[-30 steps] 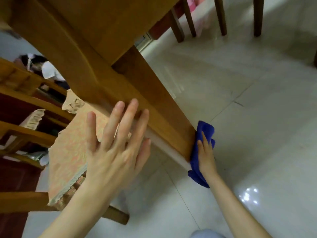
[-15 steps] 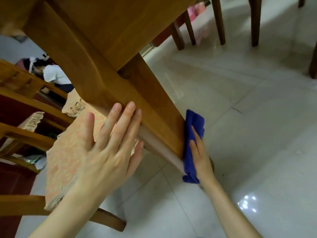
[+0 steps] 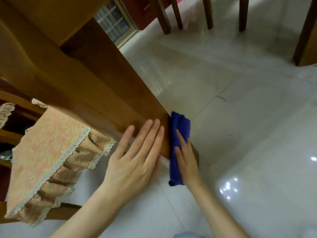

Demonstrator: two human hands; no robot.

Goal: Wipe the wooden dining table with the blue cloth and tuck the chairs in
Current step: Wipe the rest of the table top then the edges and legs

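I am low down beside a leg of the wooden dining table (image 3: 109,93), which slants from upper left down to the floor. My right hand (image 3: 186,158) presses the folded blue cloth (image 3: 180,127) flat against the right face of the leg near its foot. My left hand (image 3: 135,157) lies flat on the leg's near face, fingers together and extended, holding nothing. A wooden chair with a pink floral frilled seat cover (image 3: 48,145) stands just left of the leg.
Glossy white floor tiles (image 3: 248,117) spread to the right. Dark wooden chair legs (image 3: 163,16) stand at the top, and another table leg (image 3: 307,33) at the upper right. A window or door grille (image 3: 113,21) shows behind the table.
The view has shifted closer to the leg's foot. My left hand slid down the leg to beside the cloth and its fingers closed together. My right hand keeps the cloth against the leg.
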